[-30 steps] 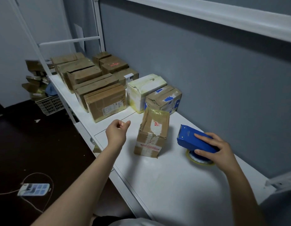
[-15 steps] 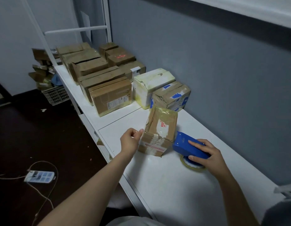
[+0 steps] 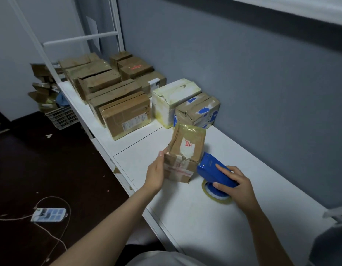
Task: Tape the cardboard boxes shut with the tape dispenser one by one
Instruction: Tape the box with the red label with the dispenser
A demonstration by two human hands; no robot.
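A small brown cardboard box (image 3: pixel 186 150), wrapped in shiny tape with a red-marked label, stands on the white table (image 3: pixel 195 227). My left hand (image 3: pixel 156 170) lies flat against its left side, fingers straight. My right hand (image 3: pixel 236 186) grips a blue tape dispenser (image 3: pixel 210 170) just right of the box, its front edge close to the box's lower right corner. The roll of clear yellowish tape (image 3: pixel 217 196) under the dispenser rests on the table.
Several more cardboard boxes (image 3: pixel 126 114) line the table to the far left, with a white-yellow box (image 3: pixel 172 100) and a blue-taped box (image 3: pixel 199 112) behind the small one. A grey wall runs along the right. A basket (image 3: pixel 61 116) and a power strip (image 3: pixel 48 215) lie on the dark floor.
My left hand moved right from open air and now presses on the box's left side. My right hand brought the dispenser left, up to the box.
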